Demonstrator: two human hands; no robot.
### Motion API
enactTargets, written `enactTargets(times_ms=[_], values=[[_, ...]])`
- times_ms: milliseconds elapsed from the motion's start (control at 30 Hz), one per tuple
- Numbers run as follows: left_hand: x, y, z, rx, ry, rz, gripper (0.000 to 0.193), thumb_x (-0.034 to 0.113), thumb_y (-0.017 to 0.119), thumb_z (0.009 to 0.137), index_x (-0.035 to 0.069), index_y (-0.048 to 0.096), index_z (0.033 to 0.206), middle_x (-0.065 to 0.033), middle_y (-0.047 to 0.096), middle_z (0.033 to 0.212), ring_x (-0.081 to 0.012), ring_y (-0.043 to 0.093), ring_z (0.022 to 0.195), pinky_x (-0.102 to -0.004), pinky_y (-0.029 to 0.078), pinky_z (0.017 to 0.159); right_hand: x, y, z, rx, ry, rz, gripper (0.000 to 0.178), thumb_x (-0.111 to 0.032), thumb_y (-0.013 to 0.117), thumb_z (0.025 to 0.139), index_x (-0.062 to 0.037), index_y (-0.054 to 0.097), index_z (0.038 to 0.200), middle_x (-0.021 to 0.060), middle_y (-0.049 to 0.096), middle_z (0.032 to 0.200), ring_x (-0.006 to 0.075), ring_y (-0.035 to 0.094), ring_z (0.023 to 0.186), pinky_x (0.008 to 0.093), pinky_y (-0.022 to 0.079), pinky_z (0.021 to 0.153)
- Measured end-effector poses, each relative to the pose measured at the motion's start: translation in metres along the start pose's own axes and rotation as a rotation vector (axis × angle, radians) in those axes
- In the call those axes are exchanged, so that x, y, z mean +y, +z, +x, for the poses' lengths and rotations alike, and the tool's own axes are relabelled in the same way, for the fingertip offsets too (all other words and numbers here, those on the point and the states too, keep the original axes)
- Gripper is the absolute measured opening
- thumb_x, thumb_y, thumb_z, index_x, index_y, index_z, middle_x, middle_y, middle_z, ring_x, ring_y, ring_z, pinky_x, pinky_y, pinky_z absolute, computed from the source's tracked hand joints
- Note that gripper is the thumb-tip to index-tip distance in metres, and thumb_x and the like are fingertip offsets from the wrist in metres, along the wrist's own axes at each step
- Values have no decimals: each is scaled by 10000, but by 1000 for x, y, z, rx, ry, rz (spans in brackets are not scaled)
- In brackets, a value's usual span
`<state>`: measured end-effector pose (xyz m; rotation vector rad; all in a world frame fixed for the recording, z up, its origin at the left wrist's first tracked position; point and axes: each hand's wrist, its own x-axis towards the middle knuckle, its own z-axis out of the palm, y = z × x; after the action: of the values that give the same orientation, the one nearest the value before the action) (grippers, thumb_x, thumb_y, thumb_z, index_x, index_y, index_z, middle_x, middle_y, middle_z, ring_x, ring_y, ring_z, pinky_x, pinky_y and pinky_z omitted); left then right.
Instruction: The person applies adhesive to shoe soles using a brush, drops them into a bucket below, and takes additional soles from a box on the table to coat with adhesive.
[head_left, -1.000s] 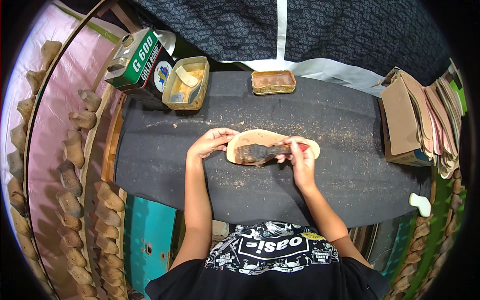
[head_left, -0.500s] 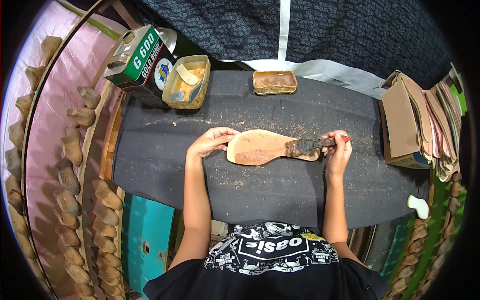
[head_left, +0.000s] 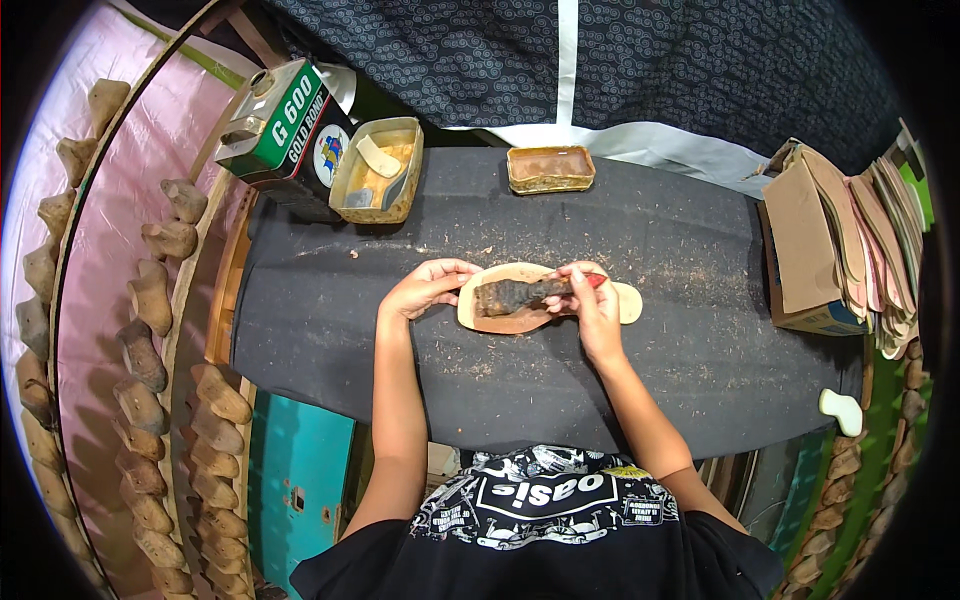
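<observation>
A tan shoe sole [head_left: 629,303] lies across the dark cloth in front of me, its wide end to the left. My left hand [head_left: 430,287] pinches the rim of that wide end between thumb and fingers. In my right hand [head_left: 590,303] is a glue-caked brush [head_left: 512,294] with a red handle tip, gripped by the handle over the sole's middle. Its dark, crusted end rests over the wide part, where the surface looks darker brown inside a paler rim. The brush and my right fingers hide part of the sole's middle.
A green and black metal can [head_left: 295,140] stands back left beside a crusted tray [head_left: 404,205] holding flat scraps. A small tin of brown stuff [head_left: 550,170] sits at the back. At right, a cardboard box [head_left: 808,240] holds upright soles. Wooden shoe lasts [head_left: 150,297] line racks on the left.
My right hand has swept the brush leftward along the sole, from the narrow end to the wide end. My left hand stays on the rim.
</observation>
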<state>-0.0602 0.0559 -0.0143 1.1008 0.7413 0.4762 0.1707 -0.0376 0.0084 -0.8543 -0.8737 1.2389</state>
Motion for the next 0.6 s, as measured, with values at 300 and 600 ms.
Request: enactTargets(times_ms=[300,600], values=[[-1,-3,0,12,-13,20,235,161,524,805,42,544,1006,5,580,865,-37,535,727,-164,438,608,-34,-60,9,321,-148,-113,144,-174,430,845,-40,472,814,92,553,723,85,483,489,179,393,421],[1,0,-1,17,-11,13,241,150,520,804,26,534,1010,-2,580,864,-37,545,731,-152,447,593,-13,-32,3,259,-174,120,181,-198,407,863,-24,455,874,125,544,810,140,526,591,225,441,494]])
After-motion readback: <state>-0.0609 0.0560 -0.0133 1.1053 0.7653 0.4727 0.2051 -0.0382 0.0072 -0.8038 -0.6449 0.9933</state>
